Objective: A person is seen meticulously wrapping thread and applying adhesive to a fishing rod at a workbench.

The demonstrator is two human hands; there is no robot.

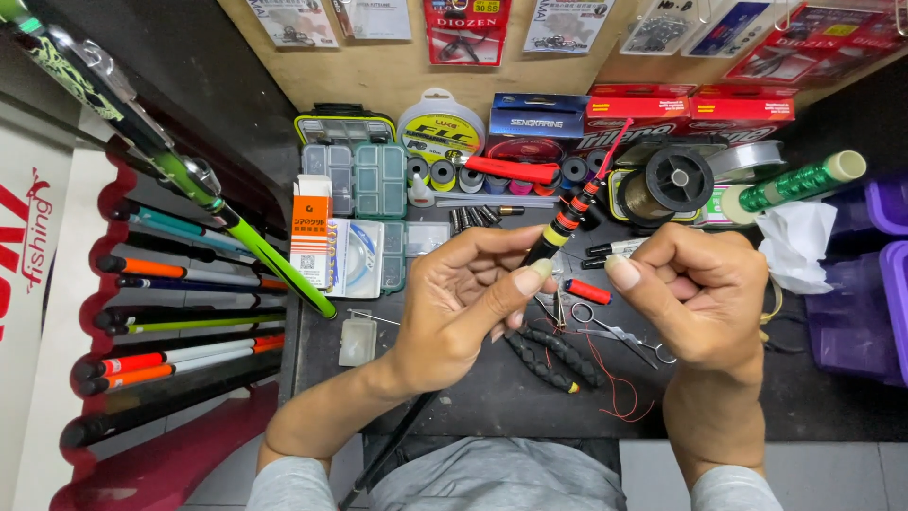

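My left hand (pixel 454 303) grips a thin black fishing rod (pixel 567 216) near its tip, where it carries yellow, orange and red bands and ends in a red point. The rod runs down under my left forearm toward my lap. My right hand (pixel 695 293) is curled just right of the rod with thumb and fingers pinched together; whatever it pinches is too fine to make out. Below both hands on the black mat (pixel 473 388) lie black-handled pliers (pixel 553 358), small scissors (pixel 619 331), a loose red thread (pixel 619 393) and a small red tube (pixel 588 290).
Clear tackle boxes (pixel 364 180), line spools (pixel 440 128), a black reel spool (pixel 676 180), a green thread spool (pixel 799 182) and boxes crowd the back. A rack of rods (pixel 180 326) stands left; a green rod (pixel 255 251) leans over it. Purple bins (pixel 865 303) sit right, with white tissue (pixel 794 241).
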